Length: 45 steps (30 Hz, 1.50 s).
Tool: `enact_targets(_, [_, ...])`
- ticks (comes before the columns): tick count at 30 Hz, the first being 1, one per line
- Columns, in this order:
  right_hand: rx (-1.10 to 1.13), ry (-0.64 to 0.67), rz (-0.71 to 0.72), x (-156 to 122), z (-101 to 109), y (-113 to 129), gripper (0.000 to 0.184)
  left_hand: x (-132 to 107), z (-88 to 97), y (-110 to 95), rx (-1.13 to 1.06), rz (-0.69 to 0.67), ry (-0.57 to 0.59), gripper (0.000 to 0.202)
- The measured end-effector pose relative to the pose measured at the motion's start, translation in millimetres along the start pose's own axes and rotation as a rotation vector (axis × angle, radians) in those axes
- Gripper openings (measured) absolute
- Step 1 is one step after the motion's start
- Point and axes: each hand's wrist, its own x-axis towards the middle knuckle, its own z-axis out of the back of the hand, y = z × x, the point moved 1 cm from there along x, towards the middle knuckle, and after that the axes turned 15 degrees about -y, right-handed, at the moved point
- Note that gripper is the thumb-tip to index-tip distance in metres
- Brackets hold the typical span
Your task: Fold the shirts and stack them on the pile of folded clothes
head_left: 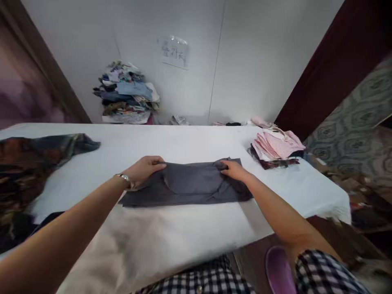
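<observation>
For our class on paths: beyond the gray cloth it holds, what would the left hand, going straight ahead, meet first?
Passing along the gray cloth, the left hand would probably meet the right hand; depth is unclear.

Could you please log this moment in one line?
left hand: pinching grey cloth near far edge | right hand: pinching same cloth | cloth: folded, on white table

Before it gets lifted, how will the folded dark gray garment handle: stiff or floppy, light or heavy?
The folded dark gray garment is probably floppy: it creases near the right hand. Likely light, since its layers look thin. It may unfold if lifted by one edge, as the layers seem loosely stacked.
</observation>
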Motion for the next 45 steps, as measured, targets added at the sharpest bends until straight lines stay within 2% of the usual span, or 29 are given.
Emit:
enact_targets(3, [0.129, -0.032, -0.045, 4.9, 16.4, -1.8, 0.019, -1.5, 5.7, -15.1, -0.261, 0.079, 0.001, 0.038])
enact_targets(6, [0.300, -0.048, -0.217, 7.8, 34.3, -10.0, 0.014, 9.4, -1.4, -16.6, -0.396, 0.113, -0.039, 0.043])
enact_targets(9, [0.347, -0.067, -0.404, 8.9, 41.8, -18.8, 0.012, 30.8, -19.0, 2.0, -0.163, 0.110, -0.035, 0.044])
enact_targets(11, [0.324, -0.091, -0.445, 8.4, 38.1, -21.4, 0.010, 42.8, -29.4, 21.0, 0.018, 0.149, 0.041, 0.046])
enact_targets(13, [0.316, -0.100, -0.446, 6.3, 30.5, -22.2, 0.010, 47.9, -34.3, 38.1, 0.084, 0.190, 0.126, 0.048])
enact_targets(16, [0.351, -0.094, -0.445, 0.5, 21.6, -24.5, 0.011, 41.7, -33.1, 50.8, 0.106, 0.156, 0.236, 0.047])
enact_targets(19, [0.508, -0.084, -0.462, -4.4, 18.9, -29.6, 0.016, 26.4, -30.8, 50.5, 0.134, 0.108, 0.270, 0.040])
enact_targets(21, [0.613, -0.099, -0.476, -6.0, 18.2, -32.9, 0.019, 16.0, -30.6, 47.2, 0.147, 0.100, 0.255, 0.035])
enact_targets(24, [0.657, -0.156, -0.478, -7.2, 16.0, -35.9, 0.023, 4.1, -27.4, 40.8, 0.100, 0.094, 0.229, 0.037])
enact_targets(28, [0.630, -0.210, -0.492, -7.0, 12.7, -38.3, 0.024, 0.9, -11.9, 36.4, -0.303, 0.206, 0.159, 0.040])
enact_targets(30, [0.602, -0.236, -0.512, -4.8, 11.6, -39.7, 0.022, 5.7, -4.9, 40.8, -0.383, 0.267, 0.061, 0.041])
enact_targets(33, [0.526, -0.291, -0.533, 0.3, 8.8, -41.5, 0.017, 15.7, -2.3, 56.5, -0.205, 0.346, -0.095, 0.040])
enact_targets(36, [0.470, -0.324, -0.536, 3.6, 4.3, -43.1, 0.015, 21.8, -4.2, 74.2, 0.033, 0.385, -0.140, 0.041])
enact_targets(39, [0.457, -0.338, -0.537, 3.5, 0.6, -44.5, 0.014, 19.8, -4.1, 81.7, 0.115, 0.343, -0.148, 0.043])
enact_targets(41, [0.451, -0.344, -0.542, 2.8, -0.7, -44.0, 0.014, 13.7, -5.0, 77.9, 0.179, 0.261, -0.204, 0.046])
enact_targets(43, [0.444, -0.349, -0.551, 3.0, -1.9, -42.2, 0.013, 4.9, -10.6, 68.7, 0.291, 0.103, -0.295, 0.051])
enact_targets(45, [0.433, -0.364, -0.556, 4.2, -3.6, -39.8, 0.014, -4.8, -23.1, 59.2, 0.377, -0.112, -0.307, 0.054])
